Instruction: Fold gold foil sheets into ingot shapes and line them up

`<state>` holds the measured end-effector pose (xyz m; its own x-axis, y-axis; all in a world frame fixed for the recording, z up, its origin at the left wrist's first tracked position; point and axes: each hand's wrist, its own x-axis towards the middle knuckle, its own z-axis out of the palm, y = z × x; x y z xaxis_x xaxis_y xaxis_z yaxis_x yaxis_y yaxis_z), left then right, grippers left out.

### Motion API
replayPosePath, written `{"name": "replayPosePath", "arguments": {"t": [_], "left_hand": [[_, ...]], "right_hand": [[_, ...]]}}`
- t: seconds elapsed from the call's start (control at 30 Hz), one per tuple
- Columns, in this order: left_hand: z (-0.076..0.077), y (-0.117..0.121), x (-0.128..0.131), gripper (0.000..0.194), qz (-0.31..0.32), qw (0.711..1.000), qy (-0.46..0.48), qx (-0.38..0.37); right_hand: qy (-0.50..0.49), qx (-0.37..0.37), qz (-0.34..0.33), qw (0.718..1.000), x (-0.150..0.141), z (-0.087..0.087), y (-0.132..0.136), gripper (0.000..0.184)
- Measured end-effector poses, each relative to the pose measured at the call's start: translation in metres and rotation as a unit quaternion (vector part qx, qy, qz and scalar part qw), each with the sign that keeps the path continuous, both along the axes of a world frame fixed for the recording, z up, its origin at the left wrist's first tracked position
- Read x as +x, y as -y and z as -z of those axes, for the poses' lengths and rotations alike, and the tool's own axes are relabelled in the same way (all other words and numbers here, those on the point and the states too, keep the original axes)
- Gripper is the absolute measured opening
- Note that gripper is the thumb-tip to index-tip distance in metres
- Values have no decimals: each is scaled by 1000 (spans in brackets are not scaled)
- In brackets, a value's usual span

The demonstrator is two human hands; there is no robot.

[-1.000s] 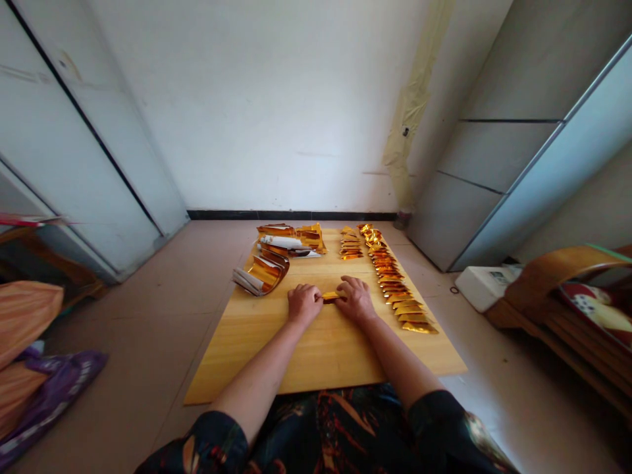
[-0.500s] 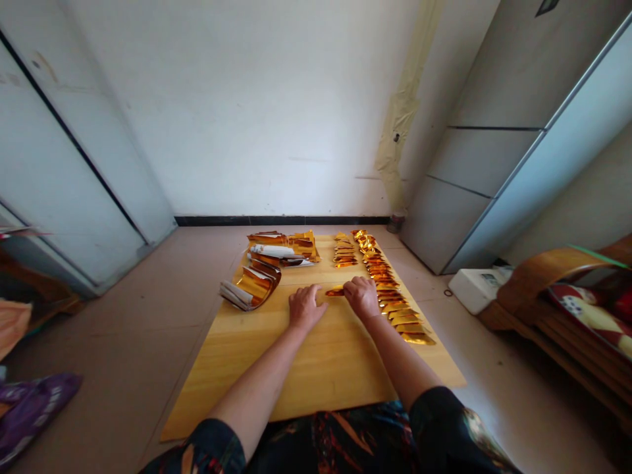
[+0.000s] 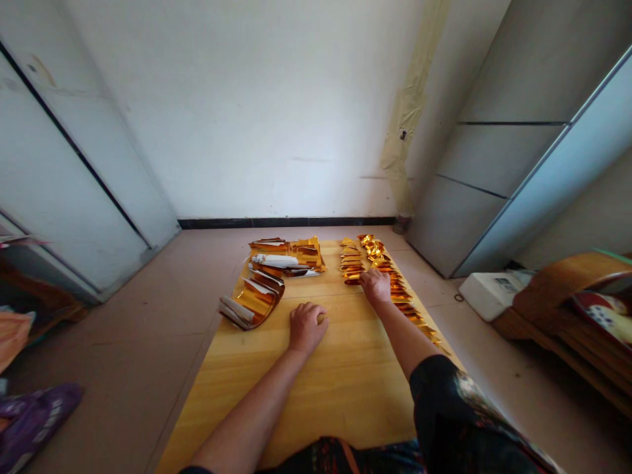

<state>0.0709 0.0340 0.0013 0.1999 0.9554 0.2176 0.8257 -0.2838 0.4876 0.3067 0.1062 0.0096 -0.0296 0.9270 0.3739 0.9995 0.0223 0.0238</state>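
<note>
My right hand [image 3: 376, 287] is closed on a folded gold foil paper [image 3: 352, 282] at the near end of a short row of similar folded gold foil papers [image 3: 351, 258]. Just right of that hand runs a longer, denser row of folded gold foil papers [image 3: 405, 304], partly covered by my hand and forearm. My left hand [image 3: 307, 325] rests on the wooden board [image 3: 316, 382] with its fingers curled in. A small tan bit shows by its thumb, too small to name.
Stacks of gold foil sheets [image 3: 309, 249] with white backs lie at the far left of the board, and a curled stack [image 3: 254, 304] sits nearer. Beyond are a white wall [image 3: 276, 131] and a grey fridge [image 3: 474, 210]. A white box [image 3: 486, 296] and wooden furniture [image 3: 557, 316] stand right.
My right hand has moved forward and right with the folded gold foil paper, from beside my left hand to the short row. My left hand stays nearly in place, its fingers curled. The view has shifted slightly.
</note>
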Motion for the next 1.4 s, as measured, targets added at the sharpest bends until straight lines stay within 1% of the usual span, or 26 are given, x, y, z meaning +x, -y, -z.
{"name": "replayPosePath", "arguments": {"t": [0.47,0.63,0.83,0.97,1.17,1.4], "left_hand": [[1,5,-1,8,6,1000,18,5],[1,5,-1,8,10,1000,23,6],[-1,7,-1,7,10,1000,20,8],[-1,6,-1,7,11,1000,17,4],[1,6,-1,7,11,1000,22,14],[2,6,-1,6,9,1000,19,10]], "right_hand": [[46,-21,-4,999,-3,-1,-21,24],[47,-12,-16,999,-3,-3,-20,24],[41,-8,-48,998,-2,-3,-14,25],[35,-9,-41,999,0,-2,-14,24],[36,-11,-17,999,0,-4,-20,23],[29,-19,-17,999,-3,-3,-26,24]]}}
